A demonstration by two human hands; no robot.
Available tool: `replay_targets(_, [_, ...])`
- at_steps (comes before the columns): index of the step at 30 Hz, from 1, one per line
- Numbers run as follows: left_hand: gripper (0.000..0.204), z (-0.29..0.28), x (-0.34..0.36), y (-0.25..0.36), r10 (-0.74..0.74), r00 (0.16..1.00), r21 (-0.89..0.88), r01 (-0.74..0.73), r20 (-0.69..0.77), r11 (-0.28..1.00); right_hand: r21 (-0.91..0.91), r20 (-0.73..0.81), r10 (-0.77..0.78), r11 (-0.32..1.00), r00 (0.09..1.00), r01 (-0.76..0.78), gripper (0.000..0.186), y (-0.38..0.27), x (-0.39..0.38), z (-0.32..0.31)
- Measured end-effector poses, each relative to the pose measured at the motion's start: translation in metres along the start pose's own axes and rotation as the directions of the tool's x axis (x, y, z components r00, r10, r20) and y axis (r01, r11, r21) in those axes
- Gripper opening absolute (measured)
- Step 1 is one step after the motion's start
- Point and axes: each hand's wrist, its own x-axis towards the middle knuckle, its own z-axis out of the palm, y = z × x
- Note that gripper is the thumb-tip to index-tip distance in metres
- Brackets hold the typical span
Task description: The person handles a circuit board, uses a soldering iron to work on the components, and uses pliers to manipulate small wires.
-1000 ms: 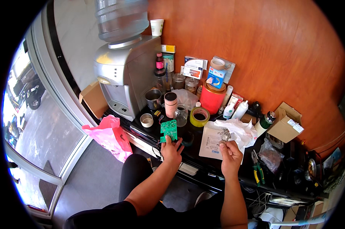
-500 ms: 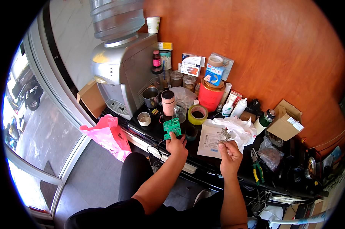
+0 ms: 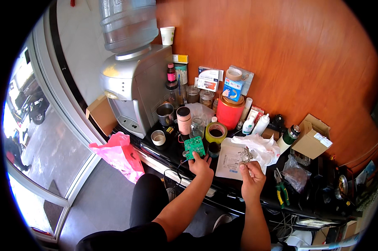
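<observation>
My left hand (image 3: 200, 164) is closed on the lower edge of a green circuit board (image 3: 194, 147), held face up at the front edge of the black counter. In my right hand (image 3: 252, 180), thumb and fingers pinch a tangled bunch of thin, silvery-grey strands (image 3: 245, 155), perhaps wire. That bunch is above a printed white sheet (image 3: 227, 161) and beside a crumpled white plastic bag (image 3: 264, 146). Close behind the board stand a clear glass jar (image 3: 197, 127), a roll of yellow tape (image 3: 216, 132) and a small dark cup (image 3: 214, 149).
Pliers (image 3: 280, 189) with green-and-yellow handles lie at right, near an opened cardboard box (image 3: 312, 136). A silver water dispenser (image 3: 143, 79) stands at left, with a pink plastic bag (image 3: 121, 154) below it. A pink flask (image 3: 183, 121) and a red canister (image 3: 230, 112) stand farther back.
My left hand and the circuit board have shifted slightly right and lower, and the board has turned a little. The right hand keeps its pinch on the strands, slightly lower in view.
</observation>
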Motion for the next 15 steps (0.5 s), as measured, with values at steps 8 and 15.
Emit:
replay_targets(8, [0.03, 0.001, -0.001, 0.005, 0.006, 1.0, 0.139, -0.008, 0.013, 0.99, -0.02, 0.003, -0.001, 1.0, 1.0, 0.001, 0.012, 0.0, 0.0, -0.001])
replay_targets(15, [0.03, -0.046, -0.007, 0.043, -0.06, 0.993, 0.346, 0.02, 0.106, 0.938, 0.057, 0.042, 0.016, 0.998, 0.999, -0.019, 0.011, 0.006, -0.001, 0.004])
